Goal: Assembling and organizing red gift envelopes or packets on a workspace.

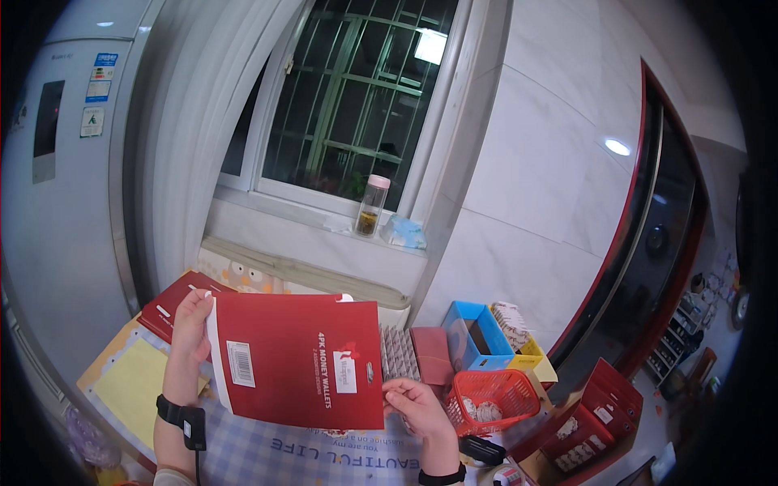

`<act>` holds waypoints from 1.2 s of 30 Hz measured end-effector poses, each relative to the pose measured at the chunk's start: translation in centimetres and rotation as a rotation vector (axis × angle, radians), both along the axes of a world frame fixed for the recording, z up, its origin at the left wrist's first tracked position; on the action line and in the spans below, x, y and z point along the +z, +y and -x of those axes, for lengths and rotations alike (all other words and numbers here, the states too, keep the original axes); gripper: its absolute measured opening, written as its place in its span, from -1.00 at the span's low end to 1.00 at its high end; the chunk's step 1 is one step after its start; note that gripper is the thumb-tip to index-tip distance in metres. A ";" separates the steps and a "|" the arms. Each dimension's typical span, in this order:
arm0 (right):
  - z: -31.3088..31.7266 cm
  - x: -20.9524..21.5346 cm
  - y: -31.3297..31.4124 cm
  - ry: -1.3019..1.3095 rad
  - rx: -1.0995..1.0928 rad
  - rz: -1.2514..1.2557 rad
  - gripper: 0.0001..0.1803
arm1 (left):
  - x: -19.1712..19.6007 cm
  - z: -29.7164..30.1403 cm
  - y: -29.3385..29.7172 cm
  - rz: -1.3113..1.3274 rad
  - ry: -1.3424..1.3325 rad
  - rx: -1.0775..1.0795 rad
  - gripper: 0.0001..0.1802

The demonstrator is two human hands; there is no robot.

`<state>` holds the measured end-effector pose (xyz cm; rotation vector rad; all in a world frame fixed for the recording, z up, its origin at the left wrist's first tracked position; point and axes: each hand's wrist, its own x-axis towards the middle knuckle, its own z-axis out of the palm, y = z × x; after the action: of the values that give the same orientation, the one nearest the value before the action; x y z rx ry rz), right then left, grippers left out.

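A flat red cardboard packaging sheet [292, 348], with a barcode label, white print and a hanging hole, is held up above the table. My left hand [192, 322] grips its left edge, where a white strip shows. At its lower right edge, the fingers of my right hand [415, 405] are closed on the cardboard. More red cardboard sheets [182, 296] lie behind my left hand. Beyond the right edge of the held sheet are a row of grey-white folded pieces [399, 352] and a dark red stack [432, 355].
A checked tablecloth [259, 449] covers the table, with a yellow sheet [146, 389] at left. Rightward stand a red plastic basket [494, 397], a blue box [478, 334], a yellow box [531, 356] and an open red carton [600, 413]. A bottle [371, 206] stands on the windowsill.
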<state>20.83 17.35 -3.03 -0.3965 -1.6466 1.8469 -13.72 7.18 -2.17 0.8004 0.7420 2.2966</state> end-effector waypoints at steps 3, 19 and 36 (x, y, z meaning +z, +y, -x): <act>0.7 0.0 -0.4 0.027 -0.047 -0.015 -0.82 | 0.1 0.1 -0.3 -0.049 -0.008 0.034 -0.97; 3.5 -3.9 1.3 -0.260 -0.638 -0.619 -0.69 | 1.8 -0.4 -2.8 -0.216 0.217 0.508 -0.93; 6.0 -12.2 2.9 -0.910 -0.291 -0.860 -0.46 | 2.4 0.8 -3.7 -0.258 0.247 0.632 -0.87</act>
<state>14.87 20.26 -15.27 -1.0886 -2.5773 0.5893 -14.52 3.50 0.21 1.1010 0.9174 2.9356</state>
